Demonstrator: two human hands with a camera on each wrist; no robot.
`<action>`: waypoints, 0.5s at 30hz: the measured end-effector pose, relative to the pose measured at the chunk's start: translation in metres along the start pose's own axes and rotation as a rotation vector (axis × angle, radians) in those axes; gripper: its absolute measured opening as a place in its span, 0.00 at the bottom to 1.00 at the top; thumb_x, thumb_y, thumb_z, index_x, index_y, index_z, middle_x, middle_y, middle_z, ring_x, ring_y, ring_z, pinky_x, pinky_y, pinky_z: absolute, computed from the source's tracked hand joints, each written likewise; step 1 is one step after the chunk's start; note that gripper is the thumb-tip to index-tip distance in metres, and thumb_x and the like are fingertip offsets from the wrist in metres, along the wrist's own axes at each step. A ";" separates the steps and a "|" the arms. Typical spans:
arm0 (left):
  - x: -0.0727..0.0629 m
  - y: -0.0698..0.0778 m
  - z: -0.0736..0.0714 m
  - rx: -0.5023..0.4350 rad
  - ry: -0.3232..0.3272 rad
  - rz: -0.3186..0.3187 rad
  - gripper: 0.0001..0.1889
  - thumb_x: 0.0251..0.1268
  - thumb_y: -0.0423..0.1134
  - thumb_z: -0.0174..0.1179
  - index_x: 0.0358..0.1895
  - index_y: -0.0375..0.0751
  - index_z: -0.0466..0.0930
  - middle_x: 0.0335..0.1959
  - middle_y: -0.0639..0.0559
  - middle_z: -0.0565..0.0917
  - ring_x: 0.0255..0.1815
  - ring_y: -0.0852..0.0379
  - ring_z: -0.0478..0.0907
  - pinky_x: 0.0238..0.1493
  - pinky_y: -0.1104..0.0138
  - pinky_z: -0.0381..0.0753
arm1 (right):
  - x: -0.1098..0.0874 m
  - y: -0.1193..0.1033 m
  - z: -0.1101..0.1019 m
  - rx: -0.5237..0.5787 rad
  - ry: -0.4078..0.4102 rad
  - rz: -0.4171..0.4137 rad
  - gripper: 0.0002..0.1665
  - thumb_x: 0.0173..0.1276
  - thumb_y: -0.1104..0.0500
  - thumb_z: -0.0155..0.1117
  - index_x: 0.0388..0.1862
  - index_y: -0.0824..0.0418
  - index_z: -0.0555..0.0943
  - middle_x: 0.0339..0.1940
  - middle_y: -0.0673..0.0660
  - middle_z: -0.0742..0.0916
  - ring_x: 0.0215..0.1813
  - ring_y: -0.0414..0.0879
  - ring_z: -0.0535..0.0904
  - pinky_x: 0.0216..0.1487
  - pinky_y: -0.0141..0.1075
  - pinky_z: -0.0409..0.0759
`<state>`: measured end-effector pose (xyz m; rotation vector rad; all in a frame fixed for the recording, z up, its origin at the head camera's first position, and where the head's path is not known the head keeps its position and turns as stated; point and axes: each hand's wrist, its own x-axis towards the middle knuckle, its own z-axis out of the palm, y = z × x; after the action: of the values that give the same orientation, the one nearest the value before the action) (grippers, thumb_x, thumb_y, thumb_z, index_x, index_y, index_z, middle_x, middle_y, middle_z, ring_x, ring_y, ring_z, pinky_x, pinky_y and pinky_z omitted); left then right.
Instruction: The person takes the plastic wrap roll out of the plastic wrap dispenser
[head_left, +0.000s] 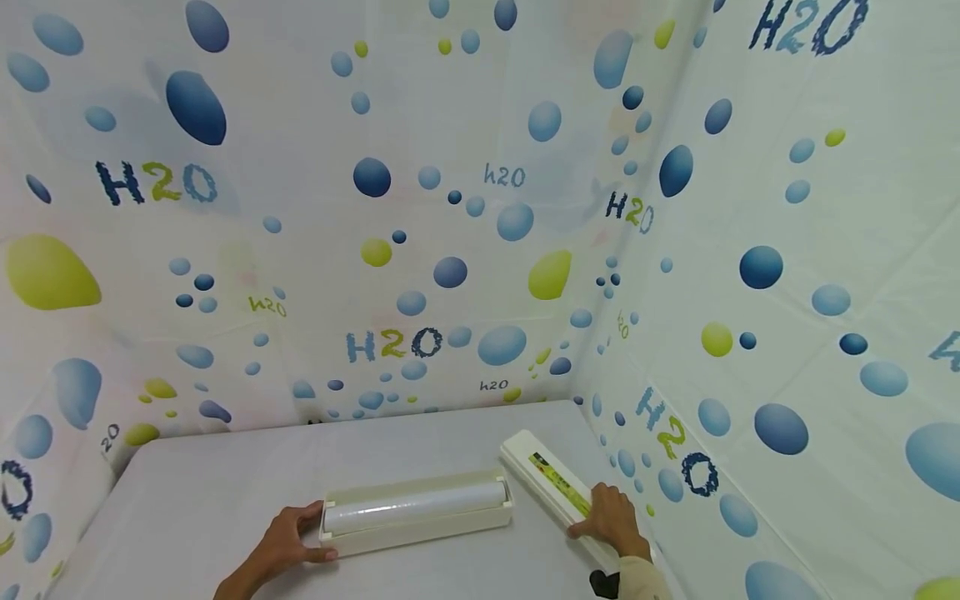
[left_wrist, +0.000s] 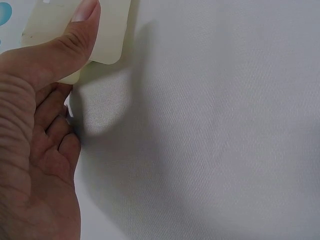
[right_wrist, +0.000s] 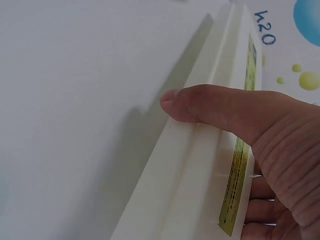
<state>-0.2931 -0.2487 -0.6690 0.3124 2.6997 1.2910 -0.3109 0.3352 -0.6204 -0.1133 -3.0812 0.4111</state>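
A long cream cling film dispenser (head_left: 423, 536) lies open on the table, a shiny roll of film (head_left: 416, 507) inside it. My left hand (head_left: 283, 537) grips its left end, thumb at the front corner and fingers at the back corner. In the left wrist view, the thumb lies over the dispenser's cream end (left_wrist: 112, 37). To the right, my right hand (head_left: 615, 521) holds the long cream lid (head_left: 542, 486), which has a yellow label (head_left: 558, 483). The right wrist view shows the thumb across the lid (right_wrist: 175, 170), with the other fingers partly hidden on the label side.
A white cloth (head_left: 225, 475) covers the table. Curtains printed with drops and H2O lettering hang behind the table (head_left: 300, 250) and along its right side (head_left: 810, 375). A black heart-shaped patch (head_left: 604, 583) shows near the right sleeve (head_left: 641, 579).
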 end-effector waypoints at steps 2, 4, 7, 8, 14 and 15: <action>0.000 0.000 0.000 0.003 -0.002 -0.003 0.54 0.52 0.50 0.87 0.73 0.15 0.70 0.74 0.21 0.74 0.75 0.22 0.76 0.74 0.36 0.79 | -0.003 0.002 0.002 0.000 0.003 -0.003 0.41 0.34 0.42 0.95 0.28 0.61 0.73 0.24 0.55 0.77 0.28 0.49 0.74 0.28 0.42 0.75; 0.000 -0.001 -0.001 0.003 -0.001 -0.002 0.54 0.52 0.50 0.87 0.73 0.15 0.71 0.74 0.21 0.74 0.75 0.22 0.76 0.74 0.36 0.79 | -0.006 0.003 0.003 -0.001 0.006 -0.006 0.41 0.34 0.41 0.95 0.27 0.61 0.72 0.24 0.55 0.77 0.28 0.49 0.73 0.27 0.42 0.74; 0.000 -0.001 -0.001 -0.002 0.001 0.009 0.54 0.52 0.50 0.87 0.73 0.15 0.70 0.74 0.21 0.74 0.75 0.22 0.75 0.74 0.35 0.78 | -0.010 0.003 0.004 -0.009 -0.005 0.003 0.41 0.34 0.41 0.95 0.28 0.61 0.73 0.24 0.54 0.77 0.28 0.49 0.73 0.27 0.41 0.74; 0.000 -0.001 -0.001 -0.003 0.001 0.013 0.54 0.52 0.50 0.87 0.73 0.15 0.70 0.75 0.21 0.74 0.75 0.22 0.75 0.74 0.35 0.78 | -0.010 0.004 0.005 -0.012 -0.008 0.006 0.41 0.34 0.41 0.95 0.28 0.61 0.73 0.24 0.54 0.78 0.28 0.49 0.73 0.28 0.41 0.74; 0.000 -0.003 0.001 -0.005 0.000 0.010 0.54 0.51 0.50 0.87 0.73 0.16 0.71 0.75 0.21 0.74 0.76 0.22 0.75 0.74 0.35 0.78 | -0.013 0.007 0.009 -0.015 -0.049 0.039 0.43 0.35 0.40 0.95 0.34 0.64 0.76 0.27 0.55 0.78 0.30 0.50 0.74 0.30 0.41 0.75; 0.001 -0.003 0.001 -0.006 0.000 0.007 0.54 0.51 0.50 0.87 0.73 0.16 0.71 0.75 0.21 0.74 0.76 0.22 0.75 0.74 0.35 0.78 | -0.014 0.006 0.010 -0.014 -0.055 0.046 0.43 0.35 0.40 0.95 0.35 0.65 0.77 0.27 0.55 0.78 0.31 0.50 0.74 0.31 0.41 0.75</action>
<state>-0.2938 -0.2496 -0.6720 0.3217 2.6964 1.3005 -0.2970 0.3376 -0.6315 -0.1765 -3.1411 0.4013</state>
